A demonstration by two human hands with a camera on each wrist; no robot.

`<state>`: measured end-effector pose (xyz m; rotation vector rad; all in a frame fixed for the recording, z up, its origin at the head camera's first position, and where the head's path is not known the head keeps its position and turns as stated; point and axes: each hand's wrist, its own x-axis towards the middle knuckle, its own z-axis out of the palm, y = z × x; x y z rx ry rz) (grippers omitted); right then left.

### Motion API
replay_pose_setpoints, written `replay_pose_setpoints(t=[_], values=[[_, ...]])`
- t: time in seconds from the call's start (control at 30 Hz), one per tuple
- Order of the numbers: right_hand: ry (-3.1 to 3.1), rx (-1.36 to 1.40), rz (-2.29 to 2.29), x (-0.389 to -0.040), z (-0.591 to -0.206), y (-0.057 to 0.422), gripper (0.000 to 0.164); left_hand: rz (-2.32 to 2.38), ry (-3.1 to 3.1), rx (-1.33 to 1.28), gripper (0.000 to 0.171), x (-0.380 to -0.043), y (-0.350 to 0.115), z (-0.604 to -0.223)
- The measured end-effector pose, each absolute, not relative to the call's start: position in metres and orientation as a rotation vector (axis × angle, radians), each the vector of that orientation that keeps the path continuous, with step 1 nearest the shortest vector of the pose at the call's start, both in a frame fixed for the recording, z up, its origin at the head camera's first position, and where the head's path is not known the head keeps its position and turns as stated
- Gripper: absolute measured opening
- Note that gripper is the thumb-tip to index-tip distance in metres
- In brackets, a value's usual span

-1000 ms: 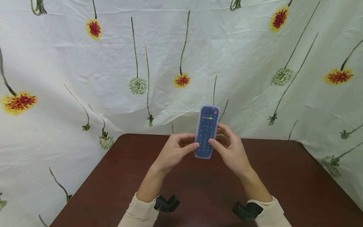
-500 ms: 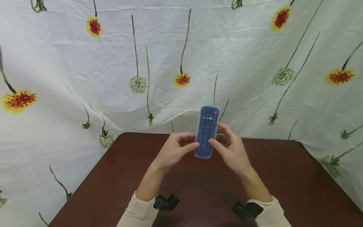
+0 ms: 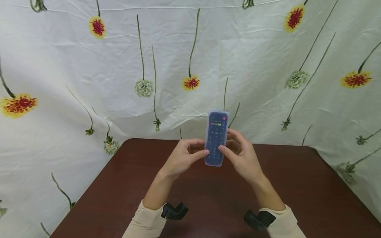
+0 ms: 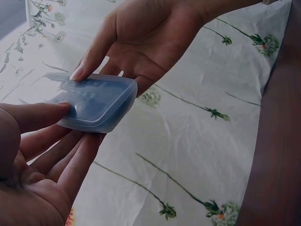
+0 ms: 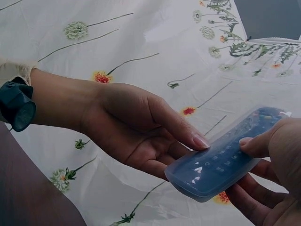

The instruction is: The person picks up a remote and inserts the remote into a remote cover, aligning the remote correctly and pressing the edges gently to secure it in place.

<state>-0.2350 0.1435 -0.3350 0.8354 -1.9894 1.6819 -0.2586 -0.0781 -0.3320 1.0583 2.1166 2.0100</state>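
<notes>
A dark blue remote control (image 3: 216, 138) in a translucent sleeve is held upright above the far part of the table, its buttons facing the camera. My left hand (image 3: 186, 157) grips its lower left edge, thumb on the front and fingers behind. On the other side my right hand (image 3: 241, 155) pinches it the same way, thumb tip over the lower buttons. The left wrist view shows the bottom end of the remote control (image 4: 101, 101) between both hands. In the right wrist view the sleeve around the remote control (image 5: 216, 165) looks glossy, and both thumbs press its face.
A dark reddish-brown table (image 3: 208, 205) lies beneath the hands. Behind it hangs a white cloth (image 3: 253, 59) printed with flowers, reaching round both sides. Black wrist-worn devices sit at the left cuff (image 3: 174, 211) and the right cuff (image 3: 259, 219).
The top of the remote control has tilted slightly to the left, so it stands a little straighter. Both hands keep their grip in nearly the same place.
</notes>
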Motion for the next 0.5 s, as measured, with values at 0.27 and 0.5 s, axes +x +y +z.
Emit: replay_pose_setpoints(t=[0.27,0.5], values=[[-2.055,0.767,1.763,-0.237,-0.337,0.143,0.05,1.976,2.233,1.005,0.033,-0.261,-0.078,-0.334],[-2.175,0.605,1.9,-0.246,-0.352,0.145,0.049,1.893,2.296,0.905,0.028,-0.268,-0.076,-0.346]])
